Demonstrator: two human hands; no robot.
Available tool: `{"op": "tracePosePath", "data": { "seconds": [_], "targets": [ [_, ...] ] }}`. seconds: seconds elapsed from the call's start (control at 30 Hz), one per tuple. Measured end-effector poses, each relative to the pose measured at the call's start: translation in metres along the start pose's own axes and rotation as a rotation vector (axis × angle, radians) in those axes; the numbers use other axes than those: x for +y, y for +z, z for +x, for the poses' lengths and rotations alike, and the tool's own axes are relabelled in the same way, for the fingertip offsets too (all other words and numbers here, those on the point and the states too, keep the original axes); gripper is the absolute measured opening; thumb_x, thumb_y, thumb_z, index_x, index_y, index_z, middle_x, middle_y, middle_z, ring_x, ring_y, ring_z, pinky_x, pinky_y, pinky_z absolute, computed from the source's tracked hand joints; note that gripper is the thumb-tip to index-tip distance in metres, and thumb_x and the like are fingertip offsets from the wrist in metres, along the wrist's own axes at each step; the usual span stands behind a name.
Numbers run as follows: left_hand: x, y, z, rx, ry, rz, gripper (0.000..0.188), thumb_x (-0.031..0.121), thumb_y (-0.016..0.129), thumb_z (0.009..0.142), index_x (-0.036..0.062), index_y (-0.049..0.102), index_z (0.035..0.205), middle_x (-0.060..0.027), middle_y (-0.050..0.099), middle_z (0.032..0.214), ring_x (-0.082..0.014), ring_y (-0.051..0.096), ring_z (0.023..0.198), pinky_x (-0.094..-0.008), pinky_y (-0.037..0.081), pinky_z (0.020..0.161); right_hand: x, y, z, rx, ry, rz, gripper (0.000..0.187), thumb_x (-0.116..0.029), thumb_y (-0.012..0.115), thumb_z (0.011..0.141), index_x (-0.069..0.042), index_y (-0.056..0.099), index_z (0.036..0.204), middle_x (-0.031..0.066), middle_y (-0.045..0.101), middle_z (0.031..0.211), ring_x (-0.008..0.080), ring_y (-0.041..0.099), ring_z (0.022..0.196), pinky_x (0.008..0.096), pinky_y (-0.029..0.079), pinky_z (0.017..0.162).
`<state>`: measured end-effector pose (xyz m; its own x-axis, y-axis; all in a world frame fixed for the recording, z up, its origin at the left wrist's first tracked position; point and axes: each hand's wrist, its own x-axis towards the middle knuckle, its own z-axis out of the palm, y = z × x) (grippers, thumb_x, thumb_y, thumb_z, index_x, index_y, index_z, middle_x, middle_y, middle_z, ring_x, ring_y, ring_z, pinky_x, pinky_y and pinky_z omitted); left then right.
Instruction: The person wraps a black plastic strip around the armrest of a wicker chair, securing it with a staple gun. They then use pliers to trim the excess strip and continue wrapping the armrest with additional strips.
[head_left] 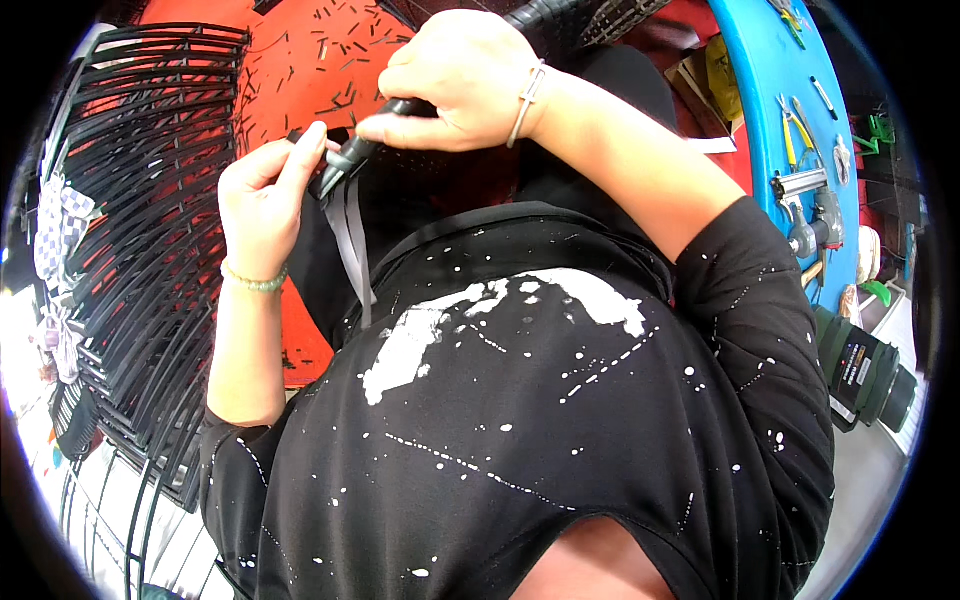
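Observation:
My right hand (460, 85) is closed around a slim black tube (362, 150) that slants down to the left in front of my lap. Thumb and forefinger of my left hand (262, 195) are pinched together beside the tube's lower end, on what looks like a flat grey strip. Grey strip wraps round the tube there, and long loose lengths of the grey strip (352, 245) hang down against my black clothes. The tube's upper part is hidden under my right hand.
Many black curved bars (150, 200) are stacked close on my left. Short black scraps litter the red surface (290, 85) ahead. At right, a blue table (765, 100) carries yellow-handled pliers (792, 135) and a metal tool (825, 220); a dark green cylindrical object (865, 370) is nearer.

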<state>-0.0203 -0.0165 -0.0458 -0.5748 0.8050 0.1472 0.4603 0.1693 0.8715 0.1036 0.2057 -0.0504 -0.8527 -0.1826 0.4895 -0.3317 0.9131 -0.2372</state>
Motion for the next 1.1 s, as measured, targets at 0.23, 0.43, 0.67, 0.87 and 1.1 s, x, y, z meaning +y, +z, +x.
{"op": "tracePosePath", "data": {
  "seconds": [0.23,0.43,0.67,0.87,1.1],
  "targets": [
    [-0.01,0.005,0.016,0.018,-0.015,-0.061,0.022,0.016,0.071,0.097,-0.0031,0.077,0.088,0.0015,0.065,0.07,-0.0022,0.051,0.064,-0.0202,0.04,0.06,0.013,0.016,0.002,0.09,0.016,-0.116,0.055,-0.064,0.076,0.076,-0.012,0.062,0.069,0.0035,0.058,0.065,0.0267,0.062,0.064,0.037,0.048,0.06],
    [-0.012,0.005,0.018,0.003,-0.059,-0.095,0.021,0.015,0.071,0.097,-0.0029,0.077,0.088,0.0006,0.068,0.074,-0.0026,0.056,0.068,-0.0199,0.043,0.064,0.017,0.01,0.002,0.036,-0.014,-0.095,0.056,-0.063,0.069,0.084,-0.01,0.059,0.068,0.006,0.059,0.065,0.0286,0.063,0.067,0.0394,0.049,0.064],
    [-0.014,0.007,0.024,-0.009,-0.036,-0.095,0.023,0.017,0.072,0.096,-0.0025,0.077,0.085,0.0037,0.063,0.069,-0.0018,0.051,0.065,-0.0206,0.039,0.061,0.014,-0.001,0.002,-0.045,0.065,-0.054,0.057,-0.062,0.07,0.084,-0.007,0.064,0.07,0.0096,0.064,0.069,0.0326,0.064,0.068,0.0402,0.05,0.064],
    [-0.018,0.005,0.036,-0.057,-0.078,-0.086,0.025,0.02,0.074,0.094,-0.0021,0.077,0.083,0.0041,0.062,0.067,-0.0019,0.05,0.063,-0.0205,0.038,0.06,0.016,-0.01,-0.001,-0.057,0.123,-0.026,0.047,-0.051,0.07,0.088,-0.006,0.068,0.079,0.0107,0.067,0.077,0.0328,0.067,0.076,0.0405,0.052,0.07],
    [-0.024,-0.004,0.04,-0.042,-0.077,-0.015,0.032,0.026,0.075,0.093,-0.003,0.075,0.081,0.003,0.06,0.064,-0.0033,0.049,0.061,-0.0225,0.036,0.057,-0.001,-0.059,-0.103,0.371,0.177,0.022,0.031,-0.025,0.077,0.085,-0.006,0.068,0.107,0.0125,0.069,0.105,0.0338,0.067,0.1,0.0413,0.055,0.087]
  ]
}}
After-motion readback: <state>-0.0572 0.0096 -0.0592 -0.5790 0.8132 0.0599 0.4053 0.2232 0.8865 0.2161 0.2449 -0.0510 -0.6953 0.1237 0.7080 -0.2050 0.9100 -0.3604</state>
